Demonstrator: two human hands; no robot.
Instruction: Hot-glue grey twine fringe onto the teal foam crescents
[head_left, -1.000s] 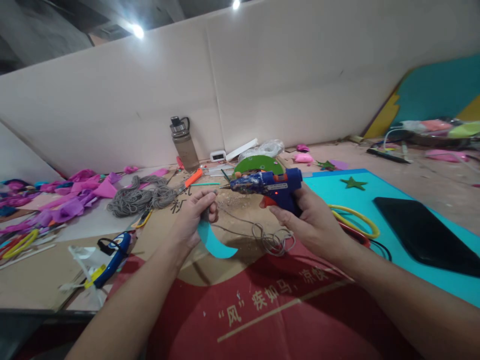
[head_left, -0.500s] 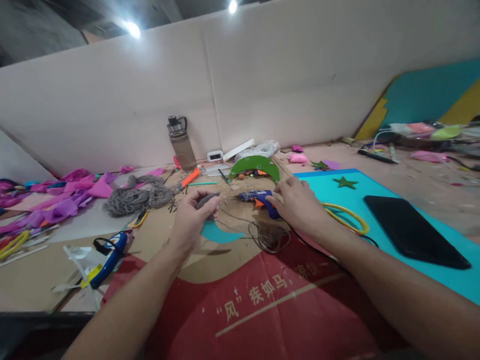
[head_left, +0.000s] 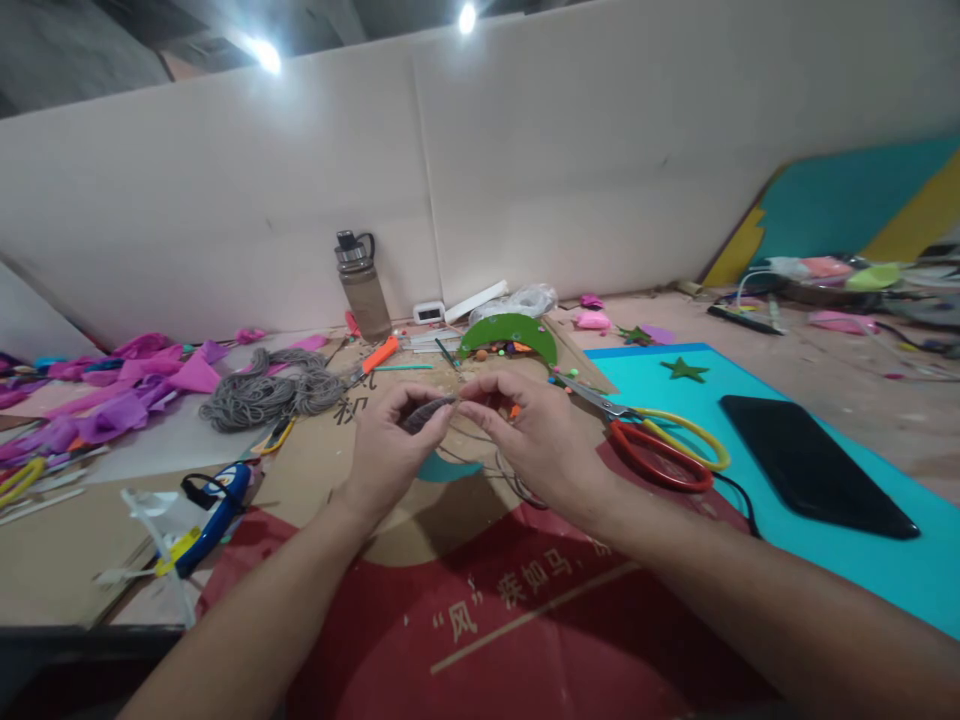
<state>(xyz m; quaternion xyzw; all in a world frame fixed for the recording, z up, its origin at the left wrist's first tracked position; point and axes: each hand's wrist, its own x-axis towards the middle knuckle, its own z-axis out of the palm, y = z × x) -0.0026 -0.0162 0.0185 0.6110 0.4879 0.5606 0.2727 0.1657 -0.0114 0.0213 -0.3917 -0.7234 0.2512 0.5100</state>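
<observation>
My left hand (head_left: 394, 430) is closed on a crescent-shaped piece, its upper end covered in grey cord (head_left: 429, 412). The bare turquoise tail (head_left: 450, 470) of the crescent shows below my fingers. At the tip of the grey-covered end, my right hand (head_left: 536, 430) pinches, fingertips almost touching those of the left; the cord there is mostly hidden. A loose loop of thin grey cord (head_left: 517, 482) hangs or lies under my right hand. Behind that hand an orange bit of the glue gun (head_left: 515, 411) shows; the rest is covered.
Red- and yellow-handled scissors (head_left: 660, 455) lie at the right beside a black phone (head_left: 817, 465) on a turquoise board. A green crescent (head_left: 510, 330) and a water bottle (head_left: 364, 287) are at the back. Left are a grey cord bundle (head_left: 270, 390) and an orange cutter (head_left: 380, 355).
My right hand has let go of the glue gun and moved left to pinch at the crescent's tip. The scissors, earlier mostly behind my right arm, now show fully.
</observation>
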